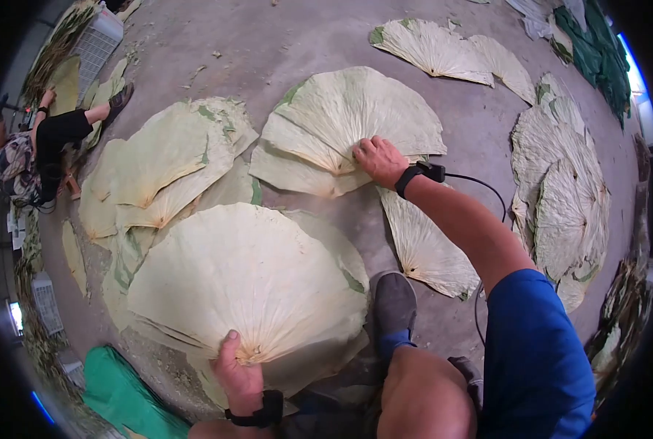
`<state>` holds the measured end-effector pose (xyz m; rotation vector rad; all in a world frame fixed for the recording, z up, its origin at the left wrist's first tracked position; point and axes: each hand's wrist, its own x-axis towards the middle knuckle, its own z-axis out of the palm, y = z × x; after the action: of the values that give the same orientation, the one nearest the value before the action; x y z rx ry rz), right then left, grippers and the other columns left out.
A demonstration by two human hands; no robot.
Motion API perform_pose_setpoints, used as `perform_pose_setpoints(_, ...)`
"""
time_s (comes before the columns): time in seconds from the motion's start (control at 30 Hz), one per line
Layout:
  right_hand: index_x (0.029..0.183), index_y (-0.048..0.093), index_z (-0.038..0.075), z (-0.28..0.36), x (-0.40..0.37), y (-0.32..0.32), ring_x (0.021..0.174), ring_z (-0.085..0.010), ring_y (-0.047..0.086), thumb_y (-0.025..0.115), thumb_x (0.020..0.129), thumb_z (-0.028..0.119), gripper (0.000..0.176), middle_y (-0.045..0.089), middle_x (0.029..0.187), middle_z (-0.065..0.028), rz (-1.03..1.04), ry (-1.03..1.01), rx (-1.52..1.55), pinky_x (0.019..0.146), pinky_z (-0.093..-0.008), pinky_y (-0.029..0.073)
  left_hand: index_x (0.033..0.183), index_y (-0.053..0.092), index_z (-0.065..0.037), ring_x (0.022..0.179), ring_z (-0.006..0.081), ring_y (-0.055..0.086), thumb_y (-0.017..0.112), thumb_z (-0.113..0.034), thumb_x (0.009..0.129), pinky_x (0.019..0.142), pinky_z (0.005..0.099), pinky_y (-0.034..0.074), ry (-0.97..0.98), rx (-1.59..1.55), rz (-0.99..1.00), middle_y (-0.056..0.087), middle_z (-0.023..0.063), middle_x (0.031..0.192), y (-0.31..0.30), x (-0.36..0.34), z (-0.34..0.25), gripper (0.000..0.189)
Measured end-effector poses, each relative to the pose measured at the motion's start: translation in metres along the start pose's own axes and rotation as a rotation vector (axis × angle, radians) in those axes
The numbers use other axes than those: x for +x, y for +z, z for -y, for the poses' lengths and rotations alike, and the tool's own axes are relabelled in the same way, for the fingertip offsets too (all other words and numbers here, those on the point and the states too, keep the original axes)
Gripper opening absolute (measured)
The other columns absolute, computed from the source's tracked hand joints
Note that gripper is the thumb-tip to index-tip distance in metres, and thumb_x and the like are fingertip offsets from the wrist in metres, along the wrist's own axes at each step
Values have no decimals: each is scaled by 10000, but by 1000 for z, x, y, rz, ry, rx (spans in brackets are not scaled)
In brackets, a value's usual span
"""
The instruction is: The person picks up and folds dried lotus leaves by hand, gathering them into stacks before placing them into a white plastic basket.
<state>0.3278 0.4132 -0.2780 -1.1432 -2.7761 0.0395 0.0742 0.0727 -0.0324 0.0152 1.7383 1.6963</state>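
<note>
My left hand point(240, 373) grips a stack of pale, fan-shaped dried lotus leaves point(246, 271) at the stem point, thumb on top and fingers hidden underneath. Farther forward, my right hand point(381, 161) has its fingers curled at the stem point of another dried lotus leaf point(363, 102), which lies over more leaves on the floor. Just below that hand, a narrower folded leaf point(421, 245) lies on the floor near my shoe. To the left, overlapping leaves point(158, 161) spread beside both stacks.
Wrinkled leaves point(560, 190) are heaped at the right, others point(451, 51) lie at the back. A black cable point(498, 194) runs from my right wrist. Another person point(44, 146) sits at far left by a white crate point(99, 44). Green cloth point(125, 395) lies at lower left.
</note>
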Motion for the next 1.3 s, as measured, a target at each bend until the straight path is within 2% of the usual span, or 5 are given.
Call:
perform_pose_setpoints(0.27, 975, 597, 79, 24, 27, -25, 946, -305, 600, 590, 821, 95, 155, 585, 986, -120, 10, 165, 49, 806, -424, 506, 1287, 523, 65, 1114, 270, 610, 651, -15, 840, 1012, 439, 487, -68, -12, -13, 616, 137, 1205, -5, 4, -4, 472)
perform_pose_setpoints(0.33, 998, 600, 55, 55, 34, -54, 929, -338, 609, 592, 828, 113, 180, 598, 977, -152, -330, 261, 435, 770, -437, 515, 1276, 532, 60, 1112, 264, 612, 648, -17, 847, 1007, 438, 488, -104, -26, -13, 619, 134, 1198, -8, 7, -3, 451)
perform_pose_setpoints(0.63, 1055, 601, 5, 276, -61, -169, 1065, -296, 589, 675, 778, 76, 295, 607, 1137, -118, -267, -384, 1001, 836, -412, 484, 1290, 538, 29, 1125, 243, 605, 592, -11, 926, 986, 416, 499, -134, -190, 72, 609, 112, 1236, -15, 19, 16, 370)
perform_pose_setpoints(1.0, 1027, 591, 25, 303, -71, -179, 1183, -338, 552, 675, 806, 46, 237, 604, 1204, -114, -172, -410, 1283, 945, -450, 450, 1369, 481, -6, 1120, 246, 600, 507, -303, 1044, 961, 394, 498, -145, -346, 131, 597, 125, 1279, -21, 5, 4, 441)
perform_pose_setpoints(1.3, 1049, 607, 17, 276, -66, -157, 1029, -368, 586, 657, 847, 104, 225, 591, 1094, -152, 32, -388, 1461, 918, -462, 481, 1202, 589, 21, 1051, 248, 615, 661, -81, 901, 936, 450, 506, -267, -109, 69, 634, 107, 1119, -48, 3, 21, 326)
